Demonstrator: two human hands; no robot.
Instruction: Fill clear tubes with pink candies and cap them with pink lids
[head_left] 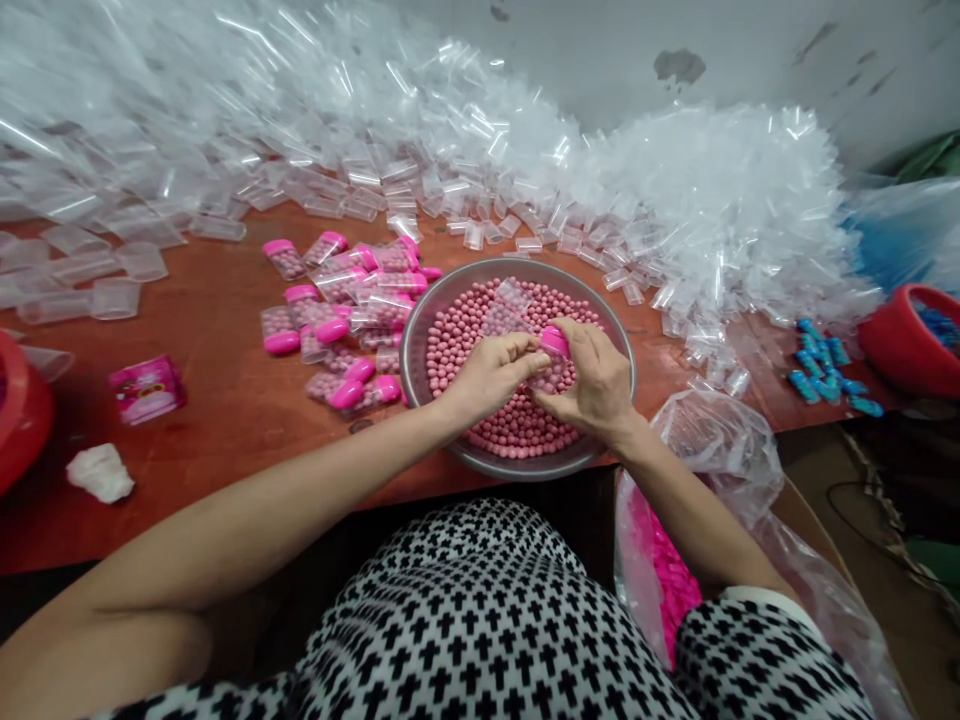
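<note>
Both hands meet over a metal bowl (435, 318) full of small pink candy balls (457, 335). My left hand (491, 375) pinches a small clear plastic container (550, 372) that holds pink balls. My right hand (592, 385) grips the same container from the other side, with its thumb on the pink cap (555, 341) at the top. An empty clear container (508, 305) lies on the candy behind my hands.
Filled pink-capped containers (341, 320) lie left of the bowl on the brown table (225, 400). Heaps of empty clear containers (450, 170) cover the back. A bag of pink caps (671, 580) hangs at my right; blue caps (821, 365), red tubs (907, 340), a pink packet (146, 388) are nearby.
</note>
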